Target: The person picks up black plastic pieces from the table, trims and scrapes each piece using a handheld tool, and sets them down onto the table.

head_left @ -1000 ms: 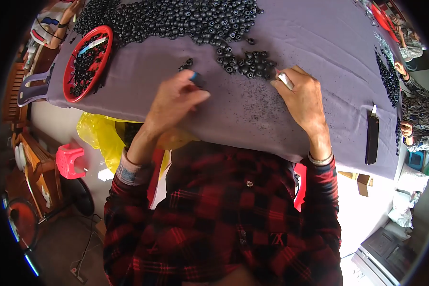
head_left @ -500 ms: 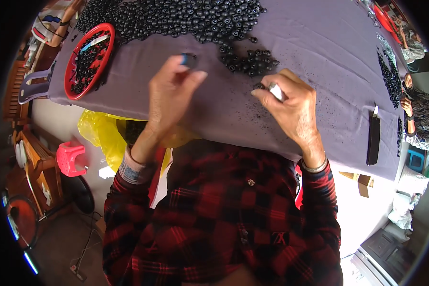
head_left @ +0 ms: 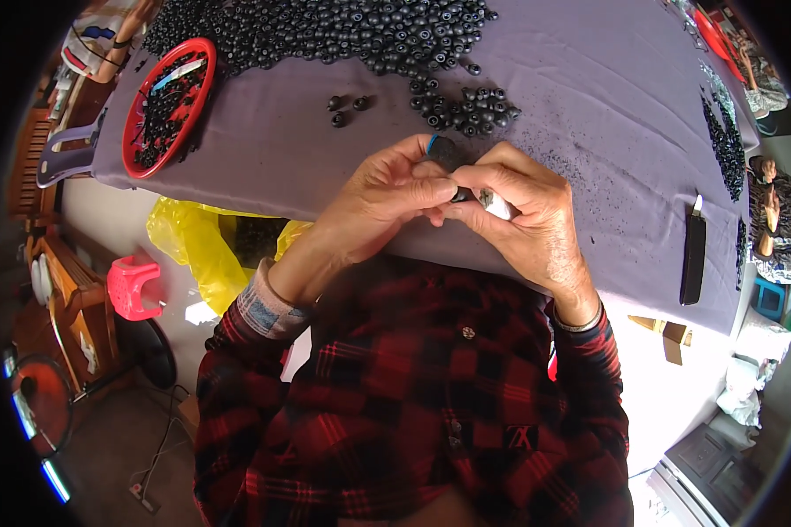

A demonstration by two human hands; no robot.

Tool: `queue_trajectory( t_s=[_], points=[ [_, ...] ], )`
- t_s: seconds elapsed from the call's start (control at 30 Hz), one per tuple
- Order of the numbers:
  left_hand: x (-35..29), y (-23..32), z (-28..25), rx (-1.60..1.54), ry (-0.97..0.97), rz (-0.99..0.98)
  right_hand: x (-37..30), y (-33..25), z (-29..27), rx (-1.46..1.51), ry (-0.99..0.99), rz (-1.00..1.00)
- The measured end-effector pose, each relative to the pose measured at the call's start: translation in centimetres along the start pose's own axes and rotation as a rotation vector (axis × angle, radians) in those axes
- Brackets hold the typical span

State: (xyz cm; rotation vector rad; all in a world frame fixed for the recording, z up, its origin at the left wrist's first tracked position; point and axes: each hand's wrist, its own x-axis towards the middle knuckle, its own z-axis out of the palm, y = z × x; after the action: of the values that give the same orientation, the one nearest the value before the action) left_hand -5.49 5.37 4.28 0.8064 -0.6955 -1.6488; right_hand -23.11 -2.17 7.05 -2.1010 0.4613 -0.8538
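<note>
Two hands tog. over near side of table, tips meeting at one black pc (head_left: pixel 461 194). L hand (head_left: pixel 382 198) pinches it, thumb on near side; R hand (head_left: pixel 536 211) closed around white tool (head_left: pixel 496 205), fingertips also at pc. Tool's working end hidden; can't tell if it's sharp or touches pc.

Risks (judgement): pc is sm. & prob. slick, so weak L pinch + sideways push from tool might shoot it out, onto cloth (head_left: pixel 264 158) or over near edge. If tool has an edge, a slip could catch L thumb, bare & right beside pc. Dark finger cover (head_left: pixel 449 155) w/ blue band, apparently on L index, guards that finger only & may dull feel.

Pose: L forearm enters from lower L, wrist angled up & to R, fingers curled beyond thumb. R forearm from lower R, hand turned inward, knuckles up, thumb low.

Outward: dark crumbs (head_left: pixel 554 162) on cloth just beyond R hand. Sm. pile (head_left: pixel 470 114) farther, near heap (head_left: pixel 325 35); few loose pcs (head_left: pixel 360 103) L of pile. Red basin (head_left: pixel 181 132) well L; knife (head_left: pixel 693 259) well R.
</note>
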Motion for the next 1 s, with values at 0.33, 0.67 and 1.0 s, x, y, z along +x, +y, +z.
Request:
queue_trajectory(
  t_s=[0.33,0.67,1.0],
  points=[
    [0.1,-0.4,0.1,-0.054,-0.004,-0.049,0.1,0.0,0.1,0.003,-0.002,0.064],
    [0.1,-0.1,0.1,-0.153,-0.03,-0.024,0.3,-0.8,-1.5,-0.149,0.008,0.144],
    [0.2,-0.3,-0.2,-0.253,-0.048,0.049,-0.3,-0.5,0.0,-0.336,-0.07,-0.054]
  ],
)
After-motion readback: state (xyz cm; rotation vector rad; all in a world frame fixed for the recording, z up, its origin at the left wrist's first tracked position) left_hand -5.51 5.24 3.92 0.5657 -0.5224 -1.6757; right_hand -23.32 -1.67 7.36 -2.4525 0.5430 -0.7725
